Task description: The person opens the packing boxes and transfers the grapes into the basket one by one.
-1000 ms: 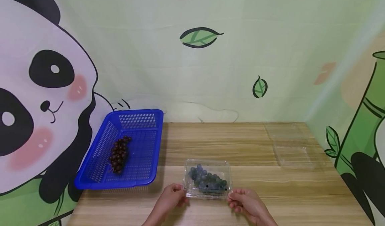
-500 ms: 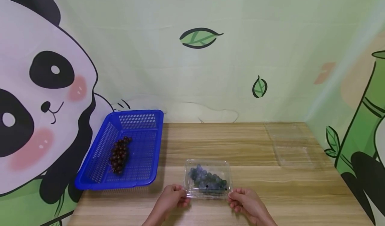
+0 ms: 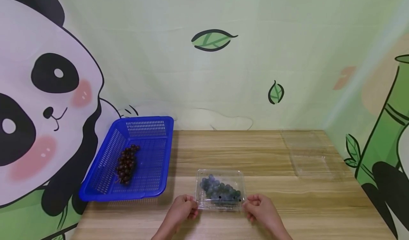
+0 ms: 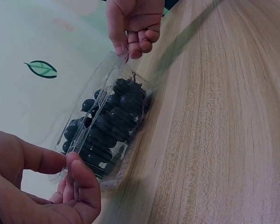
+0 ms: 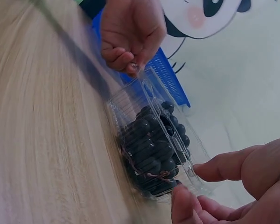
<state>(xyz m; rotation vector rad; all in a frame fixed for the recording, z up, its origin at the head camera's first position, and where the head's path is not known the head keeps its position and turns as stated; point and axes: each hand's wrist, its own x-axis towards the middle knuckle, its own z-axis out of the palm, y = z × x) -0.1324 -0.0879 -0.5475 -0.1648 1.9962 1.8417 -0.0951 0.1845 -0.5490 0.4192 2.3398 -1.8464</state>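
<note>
A clear plastic clamshell box [image 3: 220, 174] with its lid down lies on the table in front of me. Inside it rests a bunch of dark grapes [image 3: 220, 189], seen close in the left wrist view as dark round grapes [image 4: 119, 116]. My left hand [image 3: 183, 210] pinches the box's near left corner between thumb and finger. At the near right corner, my right hand [image 3: 263, 211] holds the rim by thumb and fingers. The right wrist view shows that thumb [image 5: 224, 165] against the lid's edge, with a fingertip just below.
On the left stands a blue plastic basket [image 3: 153, 162] holding a bunch of reddish-brown grapes [image 3: 127, 163]. Another clear plastic box [image 3: 311, 165] lies open at the back right of the wooden table [image 3: 255, 151]. A panda-print backdrop [image 3: 223, 83] hangs behind.
My right hand has shifted its fingers slightly at the box's corner, the index finger now a little higher. The box, its grapes and my left hand stay nearly still.
</note>
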